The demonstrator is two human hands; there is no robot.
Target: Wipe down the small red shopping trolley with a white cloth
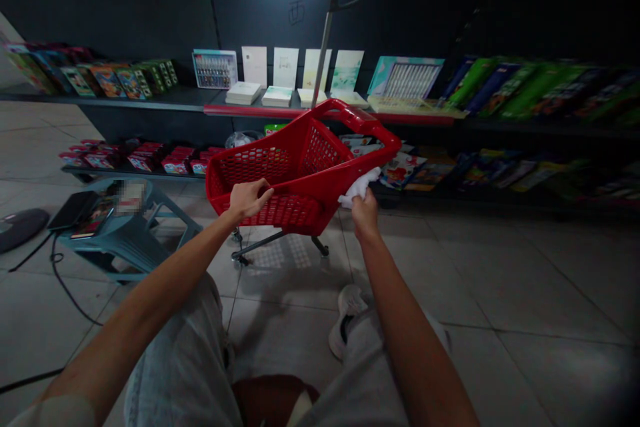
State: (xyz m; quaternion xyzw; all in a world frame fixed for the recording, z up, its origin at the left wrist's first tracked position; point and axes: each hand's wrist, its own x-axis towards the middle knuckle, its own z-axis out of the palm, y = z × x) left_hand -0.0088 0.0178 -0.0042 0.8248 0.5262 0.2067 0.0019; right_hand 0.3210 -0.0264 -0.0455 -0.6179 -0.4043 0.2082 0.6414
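Observation:
A small red plastic shopping cart with mesh sides stands in front of my knees, its handle raised to the right. At its near rim, towards the left end, my left hand grips the edge, the thumb showing on the near side and the other fingers partly hidden. A crumpled white cloth is pinched in my right hand and lies against the red side below the handle. Under the basket, dark metal legs end in small casters.
A blue-grey plastic stool at left carries a black device and a booklet; cables trail across the floor. Behind the cart, a dark shelf holds books, boxed sets and green packs. A grey pole rises behind the cart. My shoe is below.

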